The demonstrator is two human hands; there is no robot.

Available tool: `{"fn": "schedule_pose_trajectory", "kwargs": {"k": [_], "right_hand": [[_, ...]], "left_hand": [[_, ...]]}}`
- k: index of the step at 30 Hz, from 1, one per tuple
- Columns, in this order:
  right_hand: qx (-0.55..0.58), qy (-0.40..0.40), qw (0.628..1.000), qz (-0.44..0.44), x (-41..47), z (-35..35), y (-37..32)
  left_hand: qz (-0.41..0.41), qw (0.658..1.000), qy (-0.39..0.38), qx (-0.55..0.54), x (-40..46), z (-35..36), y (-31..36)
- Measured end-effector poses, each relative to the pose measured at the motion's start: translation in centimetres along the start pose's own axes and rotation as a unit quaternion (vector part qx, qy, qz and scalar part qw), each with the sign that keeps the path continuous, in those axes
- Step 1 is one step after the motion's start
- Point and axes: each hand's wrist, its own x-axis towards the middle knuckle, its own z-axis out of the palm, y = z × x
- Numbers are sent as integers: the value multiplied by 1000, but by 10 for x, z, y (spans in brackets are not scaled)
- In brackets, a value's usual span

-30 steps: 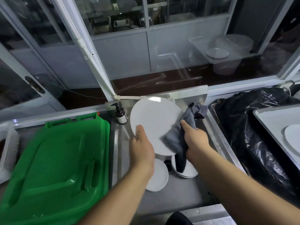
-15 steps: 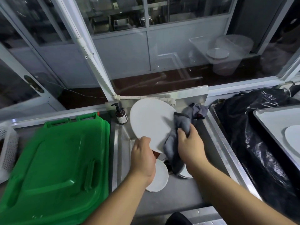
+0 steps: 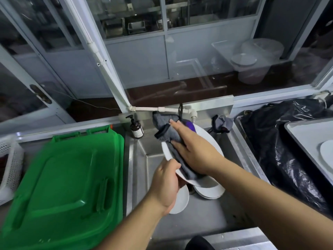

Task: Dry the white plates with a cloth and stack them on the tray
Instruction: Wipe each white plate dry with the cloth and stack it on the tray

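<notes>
Over the steel sink [image 3: 207, 219] my left hand [image 3: 166, 184] grips the near rim of a white plate [image 3: 207, 139], which is tilted almost flat. My right hand [image 3: 192, 150] lies on top of the plate with straight fingers and presses a grey cloth [image 3: 165, 129] against its face. The cloth covers most of the plate's left half. Two more white plates [image 3: 210, 191] [image 3: 181, 200] lie in the sink under my hands. The tray [image 3: 302, 139] stands at the far right with one white plate [image 3: 327, 154] on it, cut by the frame edge.
A green plastic lid [image 3: 66, 184] fills the counter on the left, beside a white perforated basket [image 3: 10, 163]. A dark soap pump bottle [image 3: 136, 128] stands at the sink's back left corner. Another grey cloth [image 3: 222, 123] hangs at the back right. A black plastic bag [image 3: 281, 150] lies between sink and tray.
The plate has tipped from upright, facing me, to nearly flat. My right hand has swept with the cloth from the plate's right edge across onto its face and left side.
</notes>
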Motion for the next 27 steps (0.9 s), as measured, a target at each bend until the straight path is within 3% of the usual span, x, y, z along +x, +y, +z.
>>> {"fn": "schedule_pose_trajectory", "kwargs": {"k": [4,7,10,12,14,19,24,27], "right_hand": [[108,97,986,79,17,1,4],[193,178,940,216,20,8,3],[369,185,839,354,19,12,0],[547,173,727,377,17,9,-2],[628,147,665,378,12,2,-8],[691,64,635,340,-4,-21,-11],[677,21,661,324,-15,-30,-1],[674,37,657,334,-23,-26,5]], "left_hand": [[50,991,23,121,-9,1,-8],[120,965,-7,235,-11,-1,0],[120,929,-44,346,-10,-1,4],[113,894,-44,432,-9,-2,2],[127,858,-32,497,-8,-6,3],[173,765,-60,617,5,-25,13],[264,632,-92,722,11,-37,16],[274,603,-84,745,13,-38,13]]}}
